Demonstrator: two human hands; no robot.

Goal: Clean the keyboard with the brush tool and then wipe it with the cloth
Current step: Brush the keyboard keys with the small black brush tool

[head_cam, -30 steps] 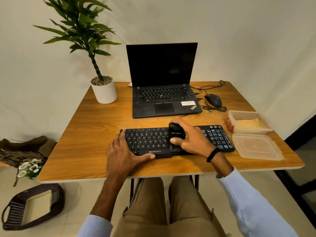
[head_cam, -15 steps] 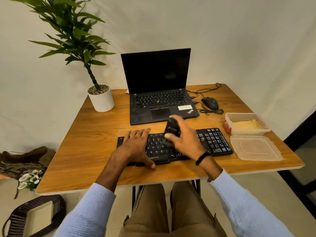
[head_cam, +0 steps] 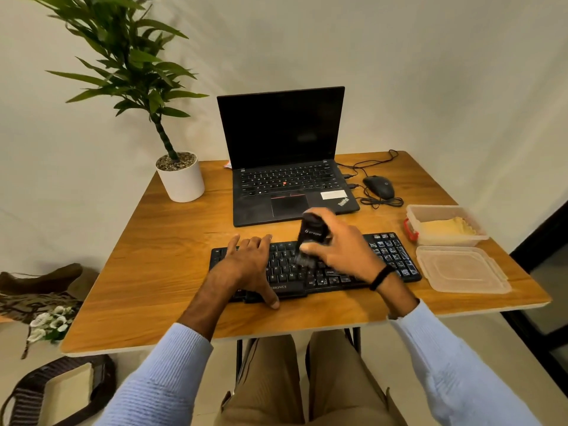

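Nearest, two pale-blue ribbed sleeves (head_cam: 172, 364) over tan trousers (head_cam: 270, 379), reaching onto the square wooden table (head_cam: 159, 256). Flat on the near-left half of the long black plastic keyboard (head_cam: 390, 256), the left hand (head_cam: 249, 265), fingers straight across the keys, thumb down at the front edge. Just beside it but apart, the right hand (head_cam: 341, 253), fingers and thumb wrapped round the stubby black brush tool (head_cam: 312, 233), held upright over the middle keys; bristle end blurred, contact unclear. Black band (head_cam: 381, 276) on that wrist. Right of the right hand, a clear plastic lid (head_cam: 461, 272) lying flat. Just beyond that, a clear rectangular tub (head_cam: 442, 210) with a folded yellow cloth (head_cam: 445, 227) inside. Beyond both hands, an open black laptop (head_cam: 285, 179), screen dark, and a black wired mouse (head_cam: 378, 186). Far beyond the left hand, a white pot (head_cam: 183, 182) with a leafy green plant (head_cam: 129, 66).
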